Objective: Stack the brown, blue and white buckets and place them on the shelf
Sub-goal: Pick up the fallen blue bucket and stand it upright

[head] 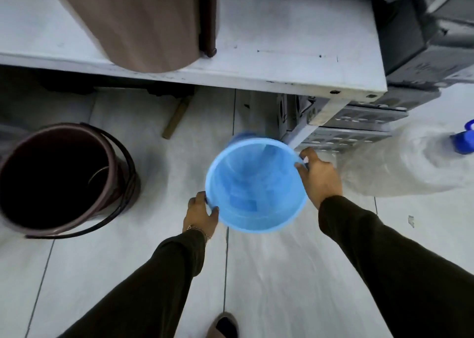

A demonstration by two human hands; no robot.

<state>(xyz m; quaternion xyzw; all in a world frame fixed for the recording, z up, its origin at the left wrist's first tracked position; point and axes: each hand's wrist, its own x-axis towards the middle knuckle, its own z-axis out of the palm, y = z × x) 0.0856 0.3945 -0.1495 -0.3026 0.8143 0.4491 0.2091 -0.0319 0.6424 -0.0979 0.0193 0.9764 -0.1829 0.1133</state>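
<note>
I hold a translucent blue bucket (255, 186) above the floor, its mouth facing up at me. My left hand (201, 215) grips its rim on the near left and my right hand (320, 176) grips the rim on the right. A dark brown bucket (59, 178) with a thin wire handle stands upright on the floor to the left. A lighter brown bucket (143, 22) with a dark handle sits on the white shelf (282, 55) at the back. No white bucket is clearly in view.
Grey perforated crates (359, 122) are stacked right of the shelf leg. A large clear water bottle (410, 163) with a blue cap lies on the floor at right. A wooden stick (177, 119) leans under the shelf. My shoe (223, 325) shows at the bottom.
</note>
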